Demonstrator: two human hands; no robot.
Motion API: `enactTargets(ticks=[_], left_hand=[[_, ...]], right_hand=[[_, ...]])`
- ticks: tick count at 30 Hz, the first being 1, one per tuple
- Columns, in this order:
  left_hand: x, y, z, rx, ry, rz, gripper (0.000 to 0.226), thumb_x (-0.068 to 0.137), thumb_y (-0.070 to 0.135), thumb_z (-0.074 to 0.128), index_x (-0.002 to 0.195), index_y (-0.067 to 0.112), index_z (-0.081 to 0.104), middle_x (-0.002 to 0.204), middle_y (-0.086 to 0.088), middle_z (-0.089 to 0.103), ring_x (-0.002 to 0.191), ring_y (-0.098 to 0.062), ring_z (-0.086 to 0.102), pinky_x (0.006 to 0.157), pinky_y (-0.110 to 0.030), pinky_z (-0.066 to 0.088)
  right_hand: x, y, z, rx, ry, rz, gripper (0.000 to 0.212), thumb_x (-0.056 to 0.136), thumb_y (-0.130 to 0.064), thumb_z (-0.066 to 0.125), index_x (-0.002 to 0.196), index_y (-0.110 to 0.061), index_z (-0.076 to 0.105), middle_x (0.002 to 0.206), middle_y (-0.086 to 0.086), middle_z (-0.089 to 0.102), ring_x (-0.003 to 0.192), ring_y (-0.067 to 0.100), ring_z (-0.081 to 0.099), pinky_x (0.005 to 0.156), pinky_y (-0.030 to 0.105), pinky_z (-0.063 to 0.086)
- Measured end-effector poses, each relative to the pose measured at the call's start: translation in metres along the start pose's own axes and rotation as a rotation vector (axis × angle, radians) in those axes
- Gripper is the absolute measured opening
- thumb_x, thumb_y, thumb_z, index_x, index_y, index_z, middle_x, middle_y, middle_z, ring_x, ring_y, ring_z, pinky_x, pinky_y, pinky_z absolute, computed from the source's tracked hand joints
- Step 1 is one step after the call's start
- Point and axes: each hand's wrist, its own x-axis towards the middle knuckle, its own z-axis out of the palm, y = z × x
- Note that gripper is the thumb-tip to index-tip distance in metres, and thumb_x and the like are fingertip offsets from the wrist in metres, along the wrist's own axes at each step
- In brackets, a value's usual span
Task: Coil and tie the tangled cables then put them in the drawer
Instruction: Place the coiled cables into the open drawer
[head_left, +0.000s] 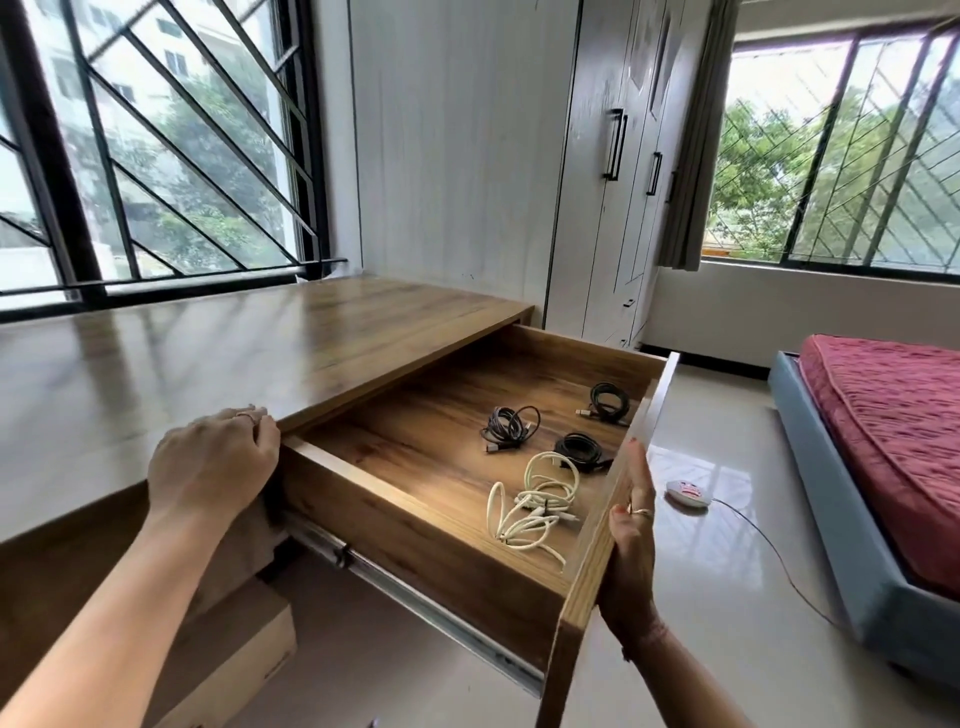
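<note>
The wooden drawer (415, 525) stands pulled out from the desk (156, 364). Inside lie several coiled cables: a white bundle (535, 501) nearest me, a grey coil (511, 427), a black coil (579, 451) and another black coil (609, 402) at the far corner. My left hand (213, 462) rests curled on the desk's front edge beside the drawer, holding nothing. My right hand (631, 540) lies flat against the outside of the drawer's front panel, fingers extended along its top edge.
A computer mouse (687, 492) with a thin cord lies on the tiled floor right of the drawer. A bed (883, 441) with a red cover stands at the right. A cardboard box (239, 649) sits under the desk. A wardrobe (613, 171) is behind.
</note>
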Motion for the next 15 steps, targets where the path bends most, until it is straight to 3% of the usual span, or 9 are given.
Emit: enactTargets(ticks=[7, 12, 15], left_hand=[[0.003, -0.012, -0.004, -0.042, 0.014, -0.003, 0.031, 0.094, 0.032, 0.050, 0.094, 0.016, 0.075, 0.098, -0.010, 0.074, 0.084, -0.036, 0.068, 0.068, -0.037, 0.054], [0.002, -0.012, -0.001, -0.047, 0.026, 0.003, 0.026, 0.090, 0.035, 0.056, 0.104, 0.022, 0.074, 0.109, -0.001, 0.072, 0.093, -0.031, 0.069, 0.071, -0.036, 0.054], [0.001, -0.014, 0.000, -0.057, 0.032, 0.036, 0.032, 0.089, 0.041, 0.056, 0.107, 0.021, 0.073, 0.112, 0.000, 0.071, 0.097, -0.027, 0.068, 0.072, -0.036, 0.056]], right_hand=[[0.012, 0.013, 0.051, -0.004, -0.008, -0.016, 0.072, 0.078, -0.029, 0.034, 0.149, -0.021, 0.024, 0.155, -0.015, 0.024, 0.143, 0.005, 0.019, 0.116, 0.025, 0.017], [0.020, 0.019, 0.091, -0.036, -0.042, -0.035, 0.067, 0.081, -0.027, 0.032, 0.147, -0.036, 0.021, 0.154, -0.021, 0.020, 0.144, 0.007, 0.017, 0.116, 0.035, 0.016], [0.024, 0.022, 0.112, -0.063, -0.090, -0.027, 0.066, 0.084, -0.032, 0.031, 0.148, -0.031, 0.018, 0.156, -0.020, 0.016, 0.144, 0.004, 0.013, 0.118, 0.033, 0.016]])
